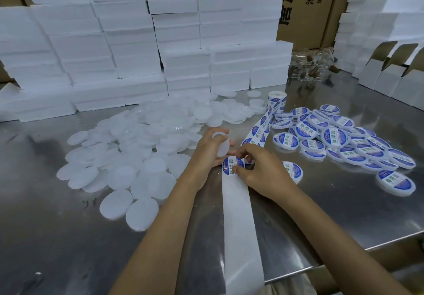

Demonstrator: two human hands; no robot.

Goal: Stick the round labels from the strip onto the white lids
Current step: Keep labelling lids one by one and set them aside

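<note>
My left hand [207, 151] holds one bare white lid [223, 146], tilted on edge, above the strip. My right hand [259, 170] pinches a round blue-and-white label [231, 165] at the point where it leaves the label strip [257, 131]. The strip runs from a roll [276, 100] at the back down to my hands. Its empty white backing [241, 226] trails over the table's front edge. A big heap of bare white lids [142, 148] lies to the left. Labelled lids [339, 138] are piled to the right.
The work surface is a shiny steel table [57, 237]. Stacks of white boxes [137, 53] wall the back and left. Folded open cartons [394, 74] stand at the right, with a bag of clear jars [312, 65] behind. One labelled lid [293, 172] lies beside my right wrist.
</note>
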